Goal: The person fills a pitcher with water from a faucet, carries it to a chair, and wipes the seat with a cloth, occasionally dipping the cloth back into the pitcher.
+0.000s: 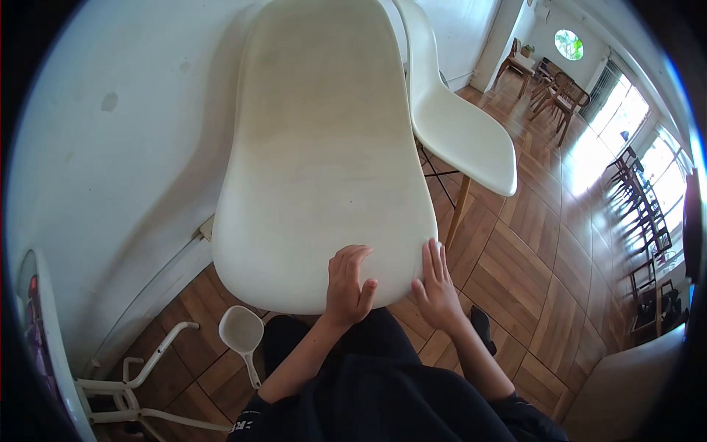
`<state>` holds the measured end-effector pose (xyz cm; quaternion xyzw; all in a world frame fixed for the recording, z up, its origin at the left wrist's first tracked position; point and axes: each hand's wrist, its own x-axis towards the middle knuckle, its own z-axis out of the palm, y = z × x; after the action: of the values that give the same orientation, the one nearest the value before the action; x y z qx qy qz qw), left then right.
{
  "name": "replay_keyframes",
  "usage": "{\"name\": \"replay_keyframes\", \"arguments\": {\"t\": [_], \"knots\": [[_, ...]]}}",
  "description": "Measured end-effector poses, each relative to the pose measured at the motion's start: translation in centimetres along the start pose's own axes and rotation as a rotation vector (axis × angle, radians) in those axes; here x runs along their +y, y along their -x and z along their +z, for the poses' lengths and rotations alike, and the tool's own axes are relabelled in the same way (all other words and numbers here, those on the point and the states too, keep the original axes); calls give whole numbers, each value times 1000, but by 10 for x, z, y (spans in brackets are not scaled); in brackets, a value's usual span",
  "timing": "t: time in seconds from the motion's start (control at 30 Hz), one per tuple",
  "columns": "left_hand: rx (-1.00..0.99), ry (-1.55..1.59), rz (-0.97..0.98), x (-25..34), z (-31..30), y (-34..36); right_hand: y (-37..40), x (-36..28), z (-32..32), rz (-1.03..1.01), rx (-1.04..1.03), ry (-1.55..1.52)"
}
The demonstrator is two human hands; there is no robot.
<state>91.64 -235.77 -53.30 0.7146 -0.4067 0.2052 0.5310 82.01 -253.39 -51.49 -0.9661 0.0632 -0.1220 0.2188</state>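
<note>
while the cream moulded plastic shell chair (pixel 324 162) fills the middle of the frame, seen from above with its back toward the top edge, both hands lie on the front of its seat just below centre. the left hand (pixel 350 283) lies palm down on the seat surface near the front lip, its fingers loosely bent and closed on nothing. the right hand (pixel 436 283) lies just to the right of it, fingers straight and together along the rounded front right corner of the seat. whether its thumb hooks under the rim cannot be told. the two hands are near each other but apart. judging by this, the step in hand is a light touching or steadying of the seat edge rather than a firm grasp. any shifting of the chair would call for the fingers to curl round the lip first. a second white plastic shell chair with wooden legs (pixel 460 132) stands just beside the first, at the upper right. a white long-handled scoop (pixel 241 331) shows at the lower left above the herringbone wooden floor (pixel 530 250), near a white tubular metal frame (pixel 147 376). a pale wall (pixel 110 147) fills the upper left.
</note>
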Motion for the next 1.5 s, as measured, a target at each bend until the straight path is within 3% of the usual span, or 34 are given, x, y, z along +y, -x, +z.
{"name": "replay_keyframes", "arguments": {"t": [0.17, 0.4, 0.5, 0.63, 0.73, 0.83, 1.07, 1.3, 1.5], "knots": [[-2, 1, -3, -3, -1, 1, -18, 8, 6, 57, -2, -18], [29, 12, 7, -2, 1, 0, -166, 68, 10, 149, -39, 46], [49, 17, -1, -2, 1, 1, -189, 64, 6, 191, -51, 51], [72, 22, 4, -4, 1, 2, -157, 63, 8, 126, -23, -46], [65, 36, 6, -4, 2, 2, -93, 39, 1, 102, -65, 83], [40, 24, 7, -3, 0, 1, -40, 22, 7, 45, 16, -33], [60, 11, 32, -3, 1, 1, 30, -36, 19, -5, 47, 149], [79, 50, 9, -3, 1, 1, 7, -35, -8, -145, -79, 373], [81, 18, 3, -3, 0, 3, -111, 0, 3, -43, -151, 532]]}}
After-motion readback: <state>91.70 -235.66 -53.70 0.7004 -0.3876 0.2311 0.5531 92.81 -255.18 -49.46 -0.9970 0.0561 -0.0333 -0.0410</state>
